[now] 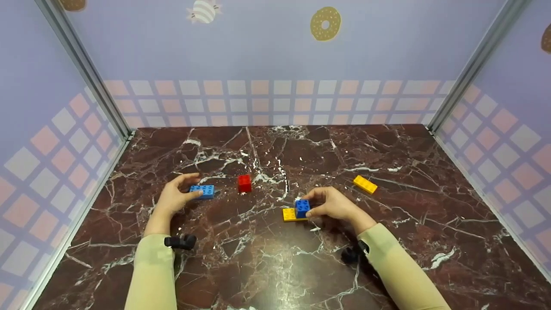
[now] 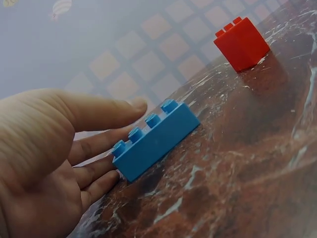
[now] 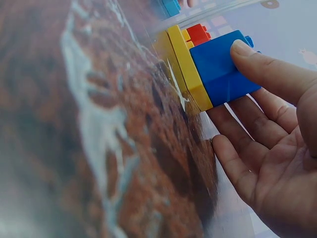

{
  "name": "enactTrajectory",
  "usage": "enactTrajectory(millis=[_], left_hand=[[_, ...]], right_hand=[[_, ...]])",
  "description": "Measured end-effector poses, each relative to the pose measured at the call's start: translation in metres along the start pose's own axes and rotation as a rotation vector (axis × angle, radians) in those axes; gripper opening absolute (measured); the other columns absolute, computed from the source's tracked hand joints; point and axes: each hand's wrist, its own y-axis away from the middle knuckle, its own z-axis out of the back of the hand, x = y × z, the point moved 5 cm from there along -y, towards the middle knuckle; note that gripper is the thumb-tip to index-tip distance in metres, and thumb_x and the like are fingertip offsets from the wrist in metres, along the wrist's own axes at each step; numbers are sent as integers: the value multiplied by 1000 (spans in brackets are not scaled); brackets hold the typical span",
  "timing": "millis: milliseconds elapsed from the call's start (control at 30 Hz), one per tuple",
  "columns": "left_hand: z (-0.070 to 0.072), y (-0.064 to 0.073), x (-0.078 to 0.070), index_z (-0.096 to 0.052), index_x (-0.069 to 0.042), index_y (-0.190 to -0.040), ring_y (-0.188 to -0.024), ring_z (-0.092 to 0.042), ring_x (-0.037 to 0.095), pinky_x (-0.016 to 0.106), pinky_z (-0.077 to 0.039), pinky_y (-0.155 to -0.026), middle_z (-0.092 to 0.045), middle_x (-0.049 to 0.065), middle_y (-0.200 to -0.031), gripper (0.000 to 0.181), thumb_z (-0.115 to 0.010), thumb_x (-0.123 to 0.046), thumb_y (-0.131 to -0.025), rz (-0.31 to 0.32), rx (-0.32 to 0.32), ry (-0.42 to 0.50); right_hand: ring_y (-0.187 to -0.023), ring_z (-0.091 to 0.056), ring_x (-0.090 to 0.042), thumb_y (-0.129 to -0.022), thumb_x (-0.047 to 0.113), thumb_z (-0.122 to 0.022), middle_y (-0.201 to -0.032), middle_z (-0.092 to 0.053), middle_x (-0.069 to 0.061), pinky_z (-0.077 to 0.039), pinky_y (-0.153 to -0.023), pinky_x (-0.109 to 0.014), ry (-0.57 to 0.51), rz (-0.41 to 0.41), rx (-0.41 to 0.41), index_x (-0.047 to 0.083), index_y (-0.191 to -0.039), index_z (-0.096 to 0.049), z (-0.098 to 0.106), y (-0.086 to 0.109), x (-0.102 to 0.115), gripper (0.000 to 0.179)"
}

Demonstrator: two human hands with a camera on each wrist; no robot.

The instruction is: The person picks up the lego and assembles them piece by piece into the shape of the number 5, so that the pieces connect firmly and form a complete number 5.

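Note:
My right hand (image 1: 332,203) pinches a dark blue brick (image 1: 302,208) between thumb and fingers. That block sits upright on the right part of a flat yellow brick (image 1: 289,215), whose left studs show. In the right wrist view the thumb lies on the side of the blue brick (image 3: 223,67), with the yellow piece (image 3: 187,69) right under it. On the left, my left hand (image 1: 175,194) surrounds one end of a light blue brick (image 1: 207,191) lying studs-up. Its thumb extends above the studs of this brick (image 2: 161,141), and the relaxed fingers lie along the far side.
A red brick (image 1: 244,183) stands between the two hands, a little farther back. Another flat yellow brick (image 1: 365,184) lies beyond the right hand. Patterned walls enclose the marbled dark red tabletop (image 1: 241,275) at the back (image 1: 275,56) and both sides.

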Motion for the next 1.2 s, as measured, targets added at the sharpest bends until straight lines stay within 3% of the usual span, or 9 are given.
enactTrajectory(millis=[300, 500, 967, 1200], left_hand=[[-3, 0, 5, -53, 3, -145, -135, -53, 49, 58, -42, -115, -58, 30, -142, 59, -74, -2, -90, -3, 39, -117], [-3, 2, 4, -58, 2, -141, -129, -56, 50, 56, -48, -108, -58, 31, -142, 55, -75, 1, -88, -35, 20, -204], [0, 0, 6, -59, 1, -141, -131, -57, 45, 56, -45, -113, -58, 27, -144, 52, -73, -2, -92, 25, 11, -189], [-2, -1, -3, -58, -1, -142, -128, -60, 44, 52, -49, -108, -57, 25, -146, 53, -74, -2, -91, 26, -11, -135]], right_hand=[[-89, -68, -9, -81, -1, -82, -114, -74, -26, -57, -82, -17, -2, 9, 4, -6, -117, -70, 0, 0, -1, 39], [-93, -69, -10, -82, 0, -82, -116, -73, -28, -57, -83, -17, 0, 14, 2, -8, -118, -69, 1, -1, -2, 39], [-88, -68, -7, -82, 0, -82, -113, -74, -26, -57, -81, -18, -3, 22, 8, -8, -117, -70, 1, -1, -1, 39], [-90, -69, -9, -81, 0, -83, -113, -74, -27, -57, -83, -18, -3, 19, 2, -8, -117, -69, 0, 0, -1, 39]])
